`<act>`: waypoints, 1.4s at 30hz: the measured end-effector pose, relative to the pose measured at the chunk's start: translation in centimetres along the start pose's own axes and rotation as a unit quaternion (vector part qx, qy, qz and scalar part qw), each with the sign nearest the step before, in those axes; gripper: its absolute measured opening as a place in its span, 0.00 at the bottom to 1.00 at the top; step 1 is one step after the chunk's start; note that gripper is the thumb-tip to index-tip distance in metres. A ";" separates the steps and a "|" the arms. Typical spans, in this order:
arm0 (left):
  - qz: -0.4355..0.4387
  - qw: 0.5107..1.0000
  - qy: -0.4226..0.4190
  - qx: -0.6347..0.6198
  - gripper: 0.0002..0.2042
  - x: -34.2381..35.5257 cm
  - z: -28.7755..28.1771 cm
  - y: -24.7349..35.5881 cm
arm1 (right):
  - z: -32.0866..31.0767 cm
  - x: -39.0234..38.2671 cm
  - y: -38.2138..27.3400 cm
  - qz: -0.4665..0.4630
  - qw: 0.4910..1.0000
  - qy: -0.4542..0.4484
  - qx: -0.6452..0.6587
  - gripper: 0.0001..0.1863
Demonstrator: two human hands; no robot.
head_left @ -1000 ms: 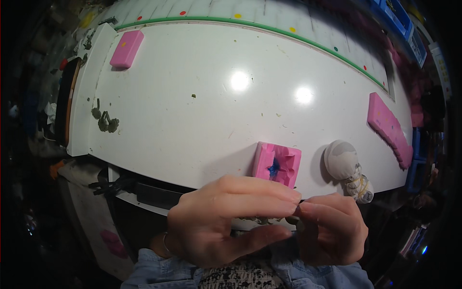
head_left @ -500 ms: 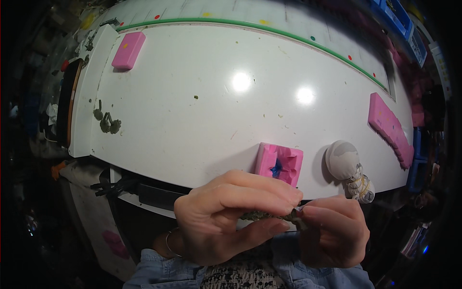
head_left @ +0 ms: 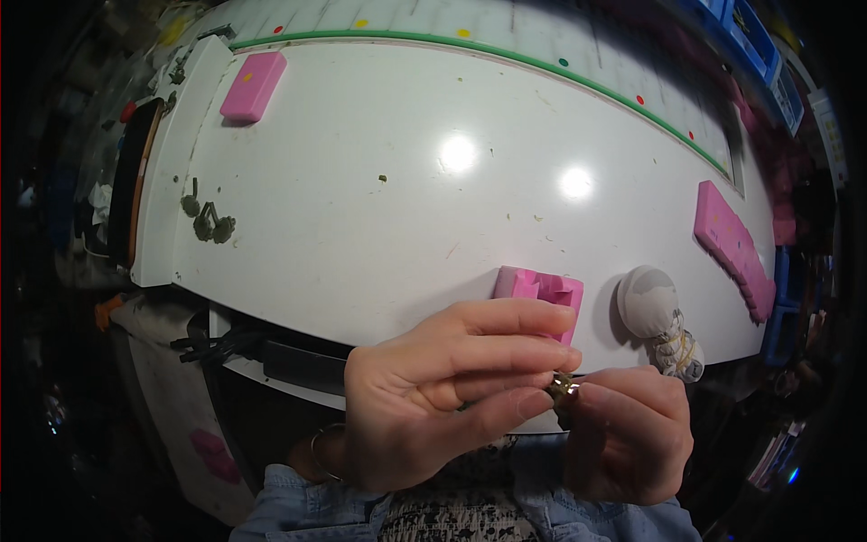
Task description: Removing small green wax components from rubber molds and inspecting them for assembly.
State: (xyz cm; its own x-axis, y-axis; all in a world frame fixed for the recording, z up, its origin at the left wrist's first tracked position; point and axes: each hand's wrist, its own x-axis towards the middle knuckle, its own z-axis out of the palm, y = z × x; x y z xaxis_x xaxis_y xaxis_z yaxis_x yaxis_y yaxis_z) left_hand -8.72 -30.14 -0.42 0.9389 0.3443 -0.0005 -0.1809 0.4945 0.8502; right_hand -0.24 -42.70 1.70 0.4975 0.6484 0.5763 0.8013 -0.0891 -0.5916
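My left hand [head_left: 452, 388] is closed, its thumb and fingertips pinching a small olive-green piece with a shiny spot [head_left: 564, 388]. From the other side my right hand [head_left: 632, 434] grips the same piece between thumb and forefinger. Most of it is hidden by the fingers, so its kind cannot be made out. Just beyond my left fingers stands a pink mould block [head_left: 524, 285] with a hollow in its top, partly covered by that hand. To its right lies a white cloth-wrapped bundle [head_left: 647, 303], tied at its neck with a yellowish band.
Several olive-green stemmed pieces [head_left: 215, 226] lie at the left of the white table [head_left: 361, 244]. A pink block [head_left: 255, 88] rests at the far left, and a row of pink blocks [head_left: 733, 242] along the right. A green strip [head_left: 506, 52] edges the back. Blue bins [head_left: 750, 36] stand far right.
My left hand has shifted slightly right and its fingers have straightened, covering more of the pink mould block. A shiny part of the held piece now shows between my fingertips.
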 end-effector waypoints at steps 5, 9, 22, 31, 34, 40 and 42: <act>-0.019 0.999 -0.031 -0.003 0.11 0.2 -0.2 0.3 | -0.6 0.2 -0.2 -0.007 0.999 -0.023 -0.027 0.10; -0.027 0.999 -0.043 -0.001 0.13 0.3 -0.2 1.0 | -0.8 0.6 -0.2 -0.044 0.998 -0.042 -0.032 0.13; -0.127 0.991 -0.011 -0.035 0.13 0.6 0.6 2.2 | -1.4 1.0 0.0 -0.005 0.998 -0.054 0.013 0.09; -0.147 0.976 0.030 -0.156 0.13 0.5 1.1 1.5 | -1.4 1.1 0.3 -0.009 0.998 -0.037 0.039 0.09; -0.129 0.980 0.046 -0.144 0.12 0.4 1.2 1.3 | -1.2 1.0 0.4 -0.009 0.998 -0.034 0.044 0.10; -0.132 0.987 0.034 -0.085 0.11 0.4 1.2 2.0 | -1.4 1.0 0.4 -0.002 0.998 -0.043 0.043 0.09; -0.134 0.990 0.026 -0.037 0.11 0.4 1.0 2.1 | -1.3 0.9 0.3 0.017 0.999 -0.028 0.041 0.09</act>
State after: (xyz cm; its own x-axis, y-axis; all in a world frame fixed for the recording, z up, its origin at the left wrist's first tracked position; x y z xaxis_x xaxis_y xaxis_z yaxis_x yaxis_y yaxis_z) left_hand -8.44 -29.77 1.87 0.9403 0.2326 -0.2485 0.0492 0.6295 0.7754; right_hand 0.84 -43.09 2.77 0.5022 0.6878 0.5241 0.7531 -0.0500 -0.6560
